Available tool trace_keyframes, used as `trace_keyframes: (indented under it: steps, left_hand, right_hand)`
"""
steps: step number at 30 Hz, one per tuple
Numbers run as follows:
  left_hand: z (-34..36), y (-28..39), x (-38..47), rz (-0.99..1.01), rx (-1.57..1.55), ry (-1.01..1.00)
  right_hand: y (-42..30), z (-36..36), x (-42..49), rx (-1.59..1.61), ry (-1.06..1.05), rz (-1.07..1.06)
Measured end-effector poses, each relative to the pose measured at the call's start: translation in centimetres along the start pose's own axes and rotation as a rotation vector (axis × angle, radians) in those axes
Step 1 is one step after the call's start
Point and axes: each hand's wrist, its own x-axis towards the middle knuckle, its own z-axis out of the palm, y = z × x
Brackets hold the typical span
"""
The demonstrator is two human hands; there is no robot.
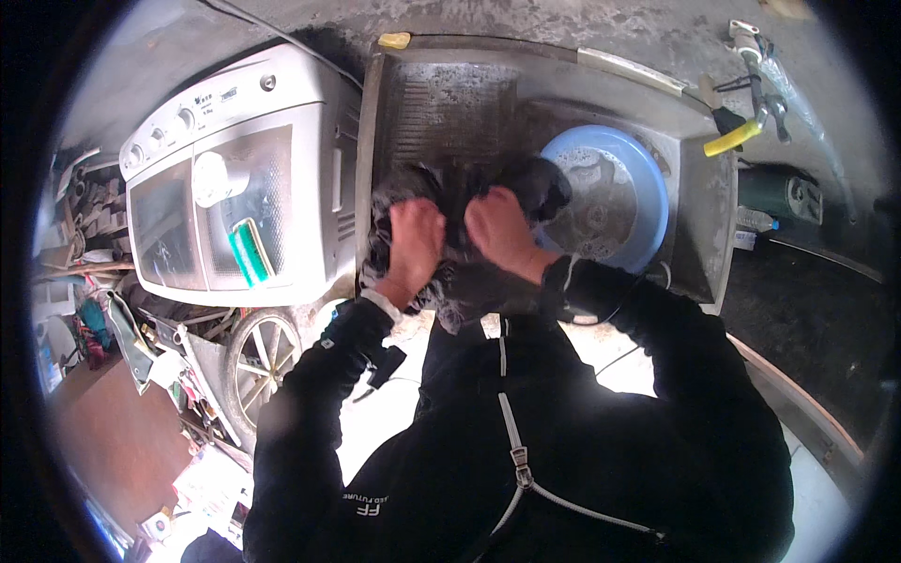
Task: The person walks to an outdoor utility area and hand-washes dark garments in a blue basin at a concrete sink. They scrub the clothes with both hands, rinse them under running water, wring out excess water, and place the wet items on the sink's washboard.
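A wet dark garment (415,181) lies bunched on the ridged washboard slab of a stone laundry sink (450,127). My left hand (415,236) is closed on its left part, fingers curled into the cloth. On the other side, my right hand (501,224) grips a dark bunch of the cloth (538,186) that reaches the rim of a blue plastic basin (651,190). Foamy grey water (595,204) fills the basin, which stands in the sink's right compartment. My fingertips are partly hidden and blurred.
Left of the sink stands a white twin-tub washing machine (232,190), with a green-bristled scrub brush (250,253) and a white container (211,179) on top. A yellow soap bar (394,40) sits on the sink's back corner. A tap with a yellow hose (732,138) juts in at right.
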Motion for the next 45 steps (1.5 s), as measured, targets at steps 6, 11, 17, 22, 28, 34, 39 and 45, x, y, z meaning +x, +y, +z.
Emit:
trace_keyframes:
  steps: [6, 11, 17, 22, 28, 34, 39, 45]
  left_hand:
    - [5.9, -7.0, 6.6, 0.054, 0.340, 0.019]
    - [-0.5, -7.9, 5.0, -0.151, -0.390, -0.227]
    - [-6.5, -7.3, 5.1, 0.056, -0.113, -0.162]
    - [-7.5, -5.3, 9.2, -0.209, -0.310, -0.011]
    - [-16.6, 0.1, 14.2, -0.032, -0.369, 0.265]
    - [-27.8, 8.2, 18.5, 0.051, -0.554, 0.374]
    - [-30.0, 9.8, 22.1, 0.316, -0.506, 0.262]
    - [-28.3, 2.2, 17.1, -0.080, -0.926, 0.238]
  right_hand:
    - [5.1, 5.9, 6.9, 0.030, 0.120, 0.119]
    - [8.1, 1.0, 8.3, -0.130, 0.205, 0.000]
    - [8.5, -12.7, 6.3, 0.226, 0.161, 0.321]
    - [7.2, -17.1, 3.4, 0.035, -0.378, 0.183]
    - [2.1, -26.6, 4.0, 0.306, 0.021, 0.300]
    - [-7.3, -30.9, 6.2, 0.417, -0.057, -0.103]
    - [-12.9, -24.0, 6.3, -0.243, -0.328, -0.143]
    - [-17.0, -30.9, 9.6, 1.144, 0.099, 0.117]
